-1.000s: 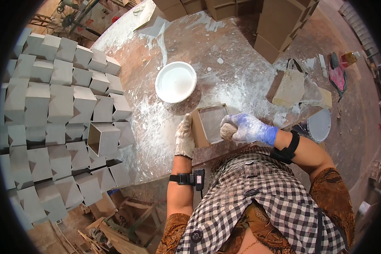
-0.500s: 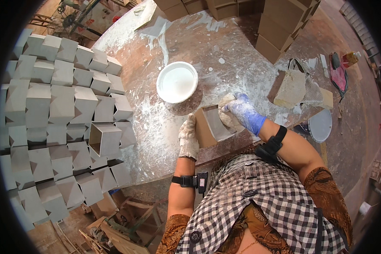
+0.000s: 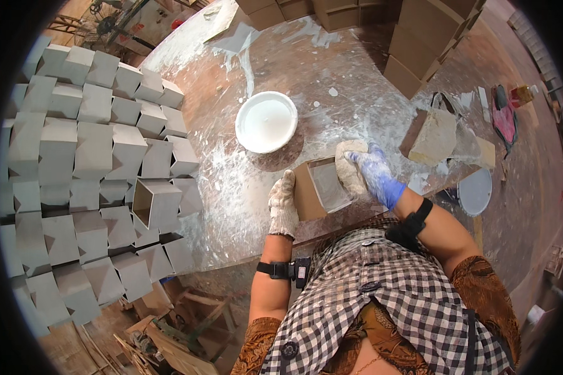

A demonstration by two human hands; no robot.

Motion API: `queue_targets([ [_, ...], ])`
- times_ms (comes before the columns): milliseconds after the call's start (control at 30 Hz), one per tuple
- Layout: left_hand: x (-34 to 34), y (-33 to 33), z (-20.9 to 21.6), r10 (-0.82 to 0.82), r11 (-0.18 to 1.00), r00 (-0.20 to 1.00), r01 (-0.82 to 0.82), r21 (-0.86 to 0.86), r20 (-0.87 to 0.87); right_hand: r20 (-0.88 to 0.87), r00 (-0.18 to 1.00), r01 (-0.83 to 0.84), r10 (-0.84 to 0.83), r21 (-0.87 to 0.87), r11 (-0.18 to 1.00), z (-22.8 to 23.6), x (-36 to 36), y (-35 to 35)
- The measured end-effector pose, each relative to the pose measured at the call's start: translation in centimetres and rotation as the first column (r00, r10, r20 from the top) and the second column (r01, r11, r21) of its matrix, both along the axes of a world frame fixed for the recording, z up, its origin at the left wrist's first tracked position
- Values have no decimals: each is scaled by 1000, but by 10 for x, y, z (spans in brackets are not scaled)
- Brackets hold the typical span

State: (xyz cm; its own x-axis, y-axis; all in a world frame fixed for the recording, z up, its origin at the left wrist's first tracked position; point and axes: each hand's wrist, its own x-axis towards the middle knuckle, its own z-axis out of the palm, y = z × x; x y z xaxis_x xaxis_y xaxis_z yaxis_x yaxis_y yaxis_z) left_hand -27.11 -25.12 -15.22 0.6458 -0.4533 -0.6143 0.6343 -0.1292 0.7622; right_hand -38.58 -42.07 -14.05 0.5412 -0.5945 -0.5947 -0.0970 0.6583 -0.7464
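where the bench ends on the left, a stack of grey cube-shaped blocks [image 3: 75, 169] rises in tilted rows, one of them an open-mouthed hollow box [image 3: 151, 201] facing the bench; past them lies the round brown worktable [image 3: 231, 200], smeared and dusted with white; a white bowl [image 3: 266, 122] of pale liquid sits on it, just above the hands; the left hand [image 3: 283, 205], in a dirty white glove, lies flat with fingers pressed against the left wall of a small brown square mould [image 3: 319, 187], steadying it near the table's front edge; the mould's inside shows a grey coating; the right hand [image 3: 375, 175], in a blue glove, is closed around a pale, caked sponge or rag [image 3: 350, 165] and presses it onto the mould's right rim, forearm angled up from the lower right with a black band at the wrist; further right a tan block [image 3: 433, 134] stands tilted on the table, well apart from the mould; brown boxes [image 3: 419, 37] are stacked along the far edge; a pale round lid [image 3: 475, 190] lies at the right side.
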Motion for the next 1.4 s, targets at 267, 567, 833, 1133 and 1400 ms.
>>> queue_targets([
  [267, 1, 0, -5, -22, 1000, 999, 22, -12, 49, 136, 961, -253, 242, 71, 965, 4, 38, -5],
  [567, 1, -4, -6, 7, 997, 999, -10, -72, -40, -77, 858, -508, 508, -280, 815, 21, 24, 13],
  [833, 4, -1, -14, -31, 999, 998, 33, -35, 49, -274, 501, -811, 821, -481, 334, 45, -18, 6],
  [1133, 1, -7, 2, -44, 999, 999, 44, -11, -3, 91, 974, -214, 207, 83, 973, 24, 14, -17],
  [1400, 6, 2, -12, -79, 996, 997, 79, -36, 7, -310, 859, -512, 408, -499, 699, 44, 30, 18],
])
